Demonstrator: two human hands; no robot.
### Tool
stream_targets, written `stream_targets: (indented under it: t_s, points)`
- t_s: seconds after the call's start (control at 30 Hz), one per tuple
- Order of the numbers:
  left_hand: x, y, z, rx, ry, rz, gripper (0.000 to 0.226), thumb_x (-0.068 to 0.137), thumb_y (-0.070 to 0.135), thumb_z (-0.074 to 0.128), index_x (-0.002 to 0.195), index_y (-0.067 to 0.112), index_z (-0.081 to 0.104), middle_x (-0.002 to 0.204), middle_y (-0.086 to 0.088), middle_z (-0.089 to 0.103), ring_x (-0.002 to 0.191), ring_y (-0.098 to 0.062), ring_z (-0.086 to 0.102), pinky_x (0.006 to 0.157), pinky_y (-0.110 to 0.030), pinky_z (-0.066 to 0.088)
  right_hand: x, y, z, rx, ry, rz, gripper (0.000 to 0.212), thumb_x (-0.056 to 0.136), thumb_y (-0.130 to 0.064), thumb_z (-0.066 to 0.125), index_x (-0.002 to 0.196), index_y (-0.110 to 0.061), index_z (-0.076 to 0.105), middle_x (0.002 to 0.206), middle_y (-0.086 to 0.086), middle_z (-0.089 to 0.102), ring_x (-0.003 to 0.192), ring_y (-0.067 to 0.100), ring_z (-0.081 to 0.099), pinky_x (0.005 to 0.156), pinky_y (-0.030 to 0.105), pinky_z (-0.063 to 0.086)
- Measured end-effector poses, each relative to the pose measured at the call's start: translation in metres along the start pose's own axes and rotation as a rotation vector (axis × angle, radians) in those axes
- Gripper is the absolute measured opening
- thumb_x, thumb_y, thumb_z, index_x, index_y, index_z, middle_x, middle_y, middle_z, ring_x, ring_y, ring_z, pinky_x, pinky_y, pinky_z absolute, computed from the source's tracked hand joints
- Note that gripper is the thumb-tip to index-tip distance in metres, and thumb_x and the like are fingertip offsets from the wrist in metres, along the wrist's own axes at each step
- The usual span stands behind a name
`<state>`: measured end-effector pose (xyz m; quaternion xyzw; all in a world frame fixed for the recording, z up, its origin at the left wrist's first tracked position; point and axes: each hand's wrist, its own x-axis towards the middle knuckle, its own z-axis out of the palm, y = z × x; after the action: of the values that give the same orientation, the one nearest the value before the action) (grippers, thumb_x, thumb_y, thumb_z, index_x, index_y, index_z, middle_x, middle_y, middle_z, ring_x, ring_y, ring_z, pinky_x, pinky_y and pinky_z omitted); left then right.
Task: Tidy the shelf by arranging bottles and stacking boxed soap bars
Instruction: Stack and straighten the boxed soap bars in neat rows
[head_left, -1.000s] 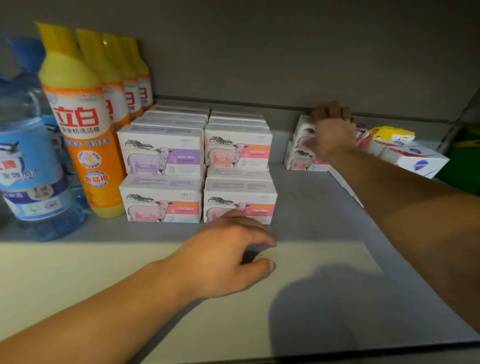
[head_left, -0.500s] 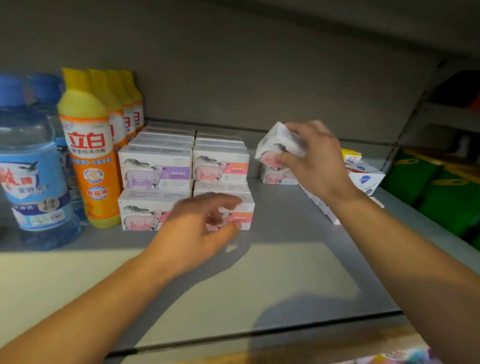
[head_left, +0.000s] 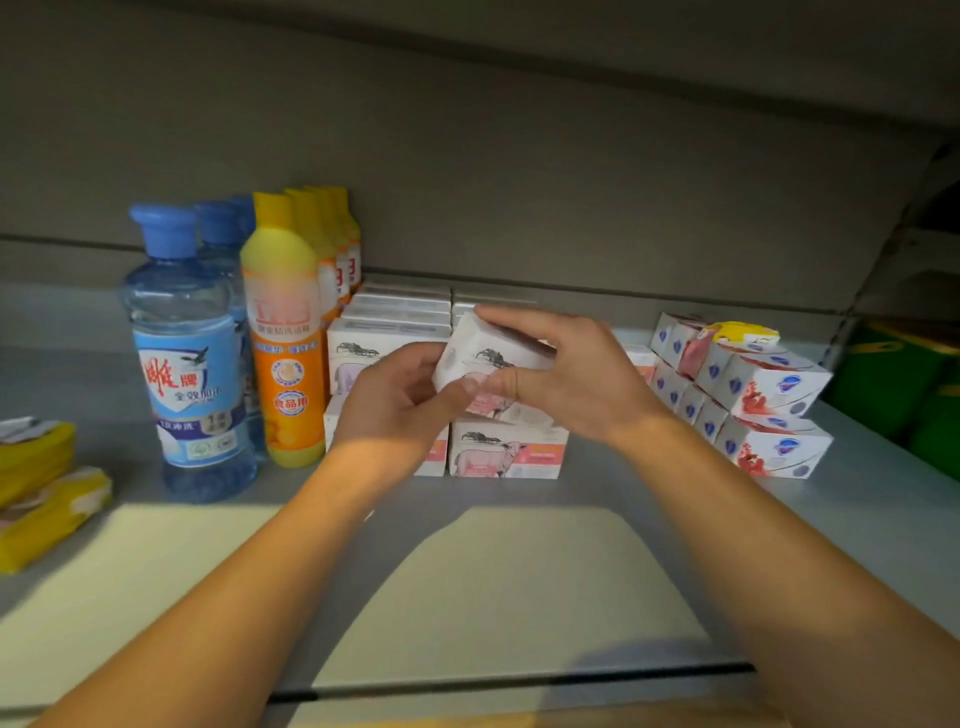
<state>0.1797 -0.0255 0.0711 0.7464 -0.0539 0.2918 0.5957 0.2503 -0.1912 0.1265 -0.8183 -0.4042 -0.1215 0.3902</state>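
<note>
A white soap box with a sheep picture (head_left: 485, 353) hangs tilted in the air above the stacked sheep soap boxes (head_left: 506, 453). My right hand (head_left: 576, 379) grips it from the top and right, fingers over its upper edge. My left hand (head_left: 400, 397) holds its left end, thumb on the front face. Behind my hands the stack of sheep boxes runs back to the wall in two columns, partly hidden. Orange and yellow bottles (head_left: 283, 332) stand in a row left of the stack, with blue bottles (head_left: 189, 358) further left.
White boxes with red and blue prints (head_left: 769, 415) are piled at the right, one yellow-topped. Yellow packets (head_left: 36, 493) lie at the far left. The grey shelf (head_left: 509, 571) has open floor in front of the stack. Green items (head_left: 904, 379) fill the neighbouring bay at right.
My right hand lifted a sheep soap box from the right rear pile and carried it left over the stack. My left hand rose from the shelf and took its left end.
</note>
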Motion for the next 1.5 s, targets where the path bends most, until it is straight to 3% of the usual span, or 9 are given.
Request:
stream_targets:
  t_s: [0.17,0.3,0.47,0.6,0.83,1.0,1.13,1.23,1.5]
  points:
    - [0.003,0.003,-0.001,-0.371,0.149,-0.135,0.015,0.095,0.008,0.059,0.102,0.013,0.07,0.094,-0.003,0.077,0.092,-0.018,0.073,0.076,-0.025,0.058,-0.001,0.017,0.006,0.123,0.264,-0.018,0.045,0.086,-0.025,0.073,0.127,-0.033,0.058,0.126,-0.011,0.055,0.111,-0.001,0.055,0.089,0.006,0.041]
    - [0.005,0.004,-0.004,-0.549,0.171,-0.216,0.013,0.093,0.011,0.059,0.098,0.01,0.072,0.096,-0.006,0.077,0.093,-0.018,0.073,0.075,-0.023,0.058,-0.011,0.029,0.021,0.392,0.236,0.106,0.032,0.087,-0.036,0.062,0.117,-0.046,0.056,0.106,-0.02,0.069,0.093,0.005,0.067,0.082,0.024,0.055]
    - [0.003,0.003,0.001,-0.539,0.158,-0.263,0.014,0.085,0.016,0.067,0.095,0.008,0.072,0.094,-0.009,0.077,0.085,-0.023,0.074,0.068,-0.023,0.058,-0.013,0.031,0.022,0.542,0.293,0.107,0.022,0.087,-0.031,0.06,0.103,-0.045,0.066,0.1,-0.017,0.069,0.079,0.012,0.07,0.056,0.027,0.056]
    - [0.001,0.001,0.004,-0.506,0.126,-0.258,0.046,0.066,0.03,0.075,0.111,0.024,0.067,0.108,-0.007,0.073,0.09,-0.024,0.074,0.068,-0.031,0.06,-0.017,0.031,0.016,0.611,0.297,0.185,0.026,0.085,-0.029,0.057,0.105,-0.04,0.068,0.11,-0.004,0.066,0.067,0.012,0.067,0.047,0.025,0.049]
    - [0.001,0.0,-0.003,-0.36,-0.089,-0.127,0.077,0.052,0.026,0.085,0.124,0.04,0.062,0.12,0.0,0.069,0.117,-0.03,0.062,0.096,-0.055,0.05,-0.02,0.025,0.006,0.998,0.285,0.482,0.021,0.091,-0.017,0.054,0.091,-0.017,0.075,0.06,0.007,0.054,0.04,0.017,0.039,0.038,0.021,0.033]
    - [0.0,0.002,0.001,-0.281,0.034,-0.085,0.052,0.062,0.035,0.085,0.111,0.026,0.069,0.101,-0.007,0.075,0.093,-0.029,0.072,0.08,-0.036,0.058,-0.025,0.024,-0.006,1.279,0.15,0.366,0.018,0.088,-0.028,0.06,0.091,-0.013,0.069,0.065,0.0,0.062,0.04,0.012,0.051,0.045,0.023,0.046]
    - [-0.002,0.006,0.001,-0.307,0.169,-0.219,0.054,0.054,0.058,0.073,0.091,0.018,0.07,0.085,-0.01,0.076,0.068,-0.026,0.074,0.058,-0.026,0.058,-0.029,0.029,0.001,0.95,0.098,0.174,0.025,0.091,-0.007,0.061,0.112,-0.018,0.066,0.079,-0.006,0.069,0.049,0.016,0.058,0.055,0.027,0.052]
    - [-0.002,0.006,0.002,-0.228,0.206,-0.28,0.036,0.071,0.054,0.068,0.077,0.019,0.072,0.072,-0.008,0.074,0.053,-0.021,0.068,0.048,-0.025,0.054,-0.029,0.03,0.009,0.579,0.227,0.215,0.012,0.096,-0.021,0.06,0.096,-0.027,0.071,0.07,-0.013,0.068,0.044,0.013,0.047,0.048,0.021,0.043]
    - [-0.003,0.006,0.004,-0.191,0.112,-0.349,0.039,0.089,0.048,0.063,0.071,0.015,0.073,0.055,-0.016,0.063,0.038,-0.022,0.053,0.037,-0.025,0.038,-0.027,0.027,0.008,0.557,0.293,0.494,0.038,0.086,-0.054,0.056,0.074,-0.021,0.071,0.058,-0.004,0.065,0.043,0.014,0.049,0.039,0.02,0.037]
